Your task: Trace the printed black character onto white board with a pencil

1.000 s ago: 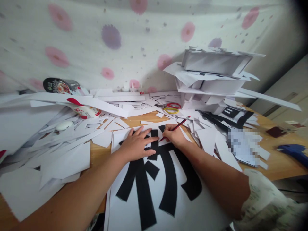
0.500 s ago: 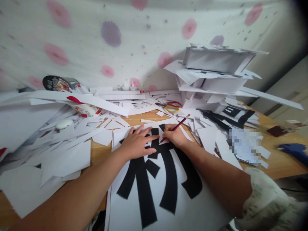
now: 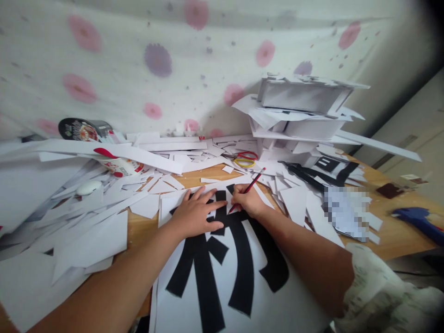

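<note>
Black character-shaped cutouts (image 3: pixel 243 277) lie on a large white board (image 3: pixel 277 307) in front of me. My left hand (image 3: pixel 197 213) rests flat on the upper part of the black shape, its fingers spread. Just right of it, my right hand (image 3: pixel 247 200) grips a red and black pencil (image 3: pixel 255 179), the tip down at the edge of the black shape near my left fingertips. My right fingers partly hide the top of the shape.
White paper scraps (image 3: pixel 100 222) heap up on the left. Scissors (image 3: pixel 244 159) lie beyond the board. White box structures (image 3: pixel 298 111) are stacked at the back right. A paper cup (image 3: pixel 120 166), a white mouse-like object (image 3: pixel 89 187) and a blue glue gun (image 3: pixel 414 217) sit on the wooden table.
The view has shifted slightly, so everything sits a little lower and further left. Both hands keep their places on the board, and the pencil tip stays near the same edge.
</note>
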